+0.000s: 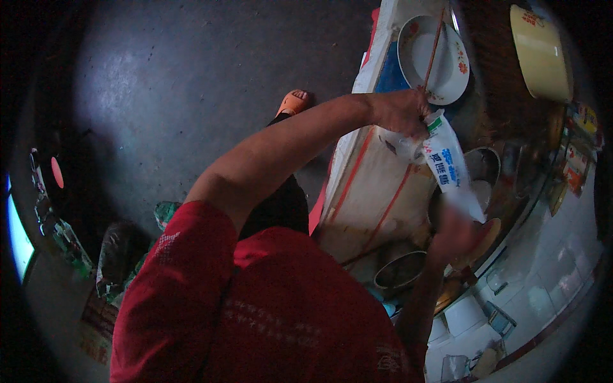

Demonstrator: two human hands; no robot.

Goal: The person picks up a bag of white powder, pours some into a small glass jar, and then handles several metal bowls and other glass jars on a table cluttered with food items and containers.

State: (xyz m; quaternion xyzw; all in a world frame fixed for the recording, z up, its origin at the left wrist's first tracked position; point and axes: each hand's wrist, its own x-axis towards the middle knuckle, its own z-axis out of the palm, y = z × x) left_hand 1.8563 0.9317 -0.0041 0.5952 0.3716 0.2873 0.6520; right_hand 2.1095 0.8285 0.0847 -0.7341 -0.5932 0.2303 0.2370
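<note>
A white plastic packet (448, 153) with blue and green print hangs slanting between my two hands. My left hand (404, 112) reaches across from the left and grips its upper end. My right hand (455, 234), partly blurred, is closed about the lower end. Below my left hand is a clear crumpled plastic piece (402, 146); whether I hold it cannot be told. A thin reddish-brown stick (434, 48) runs from beside my left hand over a white floral-patterned dish (428, 57); its lower end is hidden. Both hands are above a pale worktop with red lines (354, 186).
A yellow basin (541, 55) stands at the far right. Round vessels (483, 160) lie beyond the packet, and a dark bowl (402, 270) sits near my right forearm. White containers (463, 316) stand on a tiled surface (546, 268). Concrete floor (215, 57) spreads left.
</note>
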